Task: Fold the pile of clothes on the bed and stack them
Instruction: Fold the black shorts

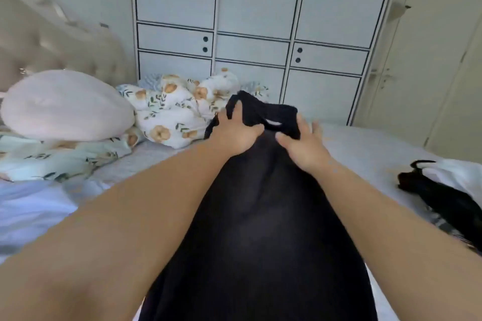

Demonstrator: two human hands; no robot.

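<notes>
Stretching away from the person down the middle of the bed [365, 148], the black garment [260, 229] lies with its long axis running straight from the near edge toward the cupboards, its far end bunched between the two hands. Both arms reach out along that axis, one on each side of the cloth. The left hand [237, 133] grips the far end, fingers curled into a strap or opening. The right hand [302, 146] pinches the same end with its thumb, the other fingers spread fairly wide past the edge. I judge the left hand to have the firmer hold, so a fold would likely bring this far end back toward the person. Off to the right, well apart, lies the pile of clothes [443, 190], dark and white. Farther left sit a pink cushion [65, 107] and a flowered quilt [172, 112].
</notes>
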